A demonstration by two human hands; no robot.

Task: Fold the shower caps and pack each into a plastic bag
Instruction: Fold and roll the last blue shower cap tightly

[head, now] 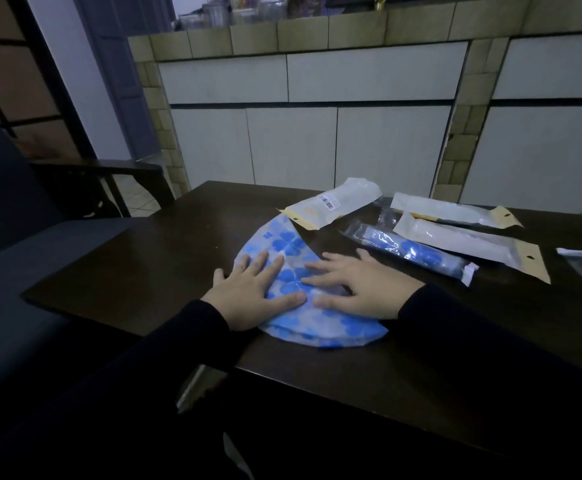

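Shower cap [291,247] – one flat, one bagged [417,252] – three empty bags [331,202]

The only printed mark that shows is a white barcode label [331,203] with black bars, stuck on the flat white plastic bag [338,202] lying just beyond the blue-flowered shower cap [291,271] on the desk [165,268]. Its bars are plain to see, but the tiny characters beside them are too small to read. A faint yellowish mark sits on the same bag, nearer its tan header end than the barcode; it cannot be made out either. No other packet near that bag shows any legible text, brand or number.
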